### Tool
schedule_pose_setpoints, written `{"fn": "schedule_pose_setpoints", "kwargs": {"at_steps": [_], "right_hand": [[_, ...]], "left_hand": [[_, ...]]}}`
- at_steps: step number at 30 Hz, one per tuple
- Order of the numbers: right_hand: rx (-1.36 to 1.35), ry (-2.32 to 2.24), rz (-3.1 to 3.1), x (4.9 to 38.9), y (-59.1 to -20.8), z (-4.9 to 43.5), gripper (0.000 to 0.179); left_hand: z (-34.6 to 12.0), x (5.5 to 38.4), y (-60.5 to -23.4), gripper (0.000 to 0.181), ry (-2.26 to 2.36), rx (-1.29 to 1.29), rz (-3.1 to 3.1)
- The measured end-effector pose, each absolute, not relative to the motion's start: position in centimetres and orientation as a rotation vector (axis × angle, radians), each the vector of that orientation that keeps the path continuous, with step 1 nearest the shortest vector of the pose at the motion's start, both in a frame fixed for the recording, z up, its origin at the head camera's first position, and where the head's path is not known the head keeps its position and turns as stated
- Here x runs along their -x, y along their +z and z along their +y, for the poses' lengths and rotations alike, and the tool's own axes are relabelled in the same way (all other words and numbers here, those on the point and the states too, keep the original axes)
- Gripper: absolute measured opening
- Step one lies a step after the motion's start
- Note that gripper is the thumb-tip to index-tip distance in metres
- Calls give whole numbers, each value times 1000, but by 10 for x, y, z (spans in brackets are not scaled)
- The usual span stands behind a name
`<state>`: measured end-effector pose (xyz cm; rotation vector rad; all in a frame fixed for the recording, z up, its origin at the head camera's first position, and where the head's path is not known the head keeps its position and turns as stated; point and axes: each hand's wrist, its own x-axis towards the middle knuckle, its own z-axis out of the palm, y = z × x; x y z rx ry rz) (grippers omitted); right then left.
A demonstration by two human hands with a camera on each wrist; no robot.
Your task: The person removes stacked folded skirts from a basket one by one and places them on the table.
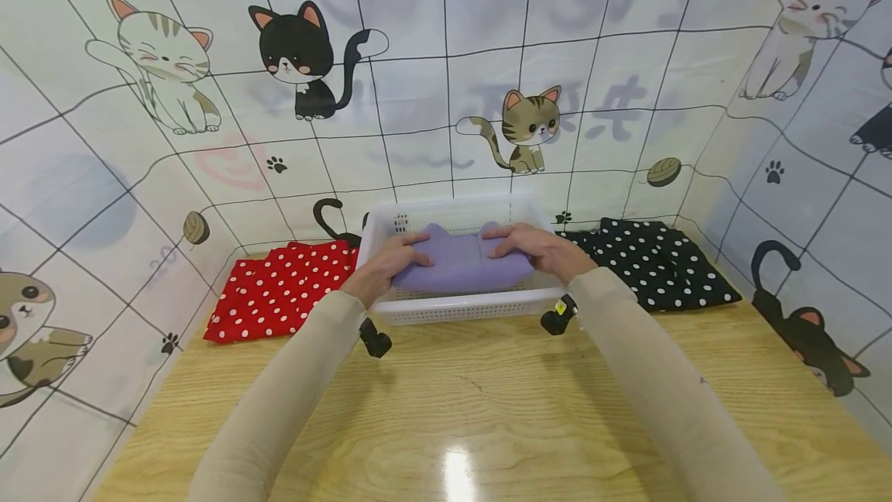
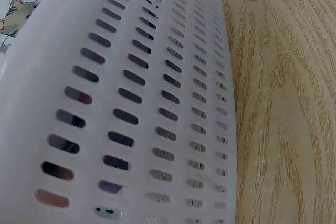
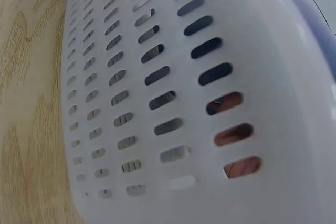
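A soft lavender fabric bundle (image 1: 456, 260) with two rounded bumps along its top edge lies across the opening of a white perforated plastic basket (image 1: 460, 307). My left hand (image 1: 392, 260) grips its left end, thumb on the near face. At the other end my right hand (image 1: 531, 246) holds it the same way. The fingers behind the bundle are hidden. Both wrist views are filled by the slotted basket wall (image 2: 152, 93), and bits of skin and lavender show through the slots.
Red polka-dot fabric (image 1: 279, 293) lies left of the basket, black polka-dot fabric (image 1: 658, 266) right of it. All stand on a wood-grain table (image 1: 460, 401). Behind rises a cat-patterned wall sheet (image 1: 418, 99). Black wrist cameras (image 1: 557, 318) hang by the basket's near corners.
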<state>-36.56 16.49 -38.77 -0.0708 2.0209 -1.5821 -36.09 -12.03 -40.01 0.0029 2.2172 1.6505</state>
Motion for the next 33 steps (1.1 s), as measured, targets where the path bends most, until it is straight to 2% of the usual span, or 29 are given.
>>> {"fn": "schedule_pose_setpoints", "kwargs": {"at_steps": [6,17,33], "right_hand": [[83,-1603,2043,365,-382,168,75],[207,-1665,2102,354,-360,171,77],[353,-1713,2163,331,-341,181,79]], "left_hand": [[-120,358,-397,79,1746,-12,2144],[-119,350,-389,77,1938,-58,2113],[-112,320,-369,76,2087,-153,2125]]}}
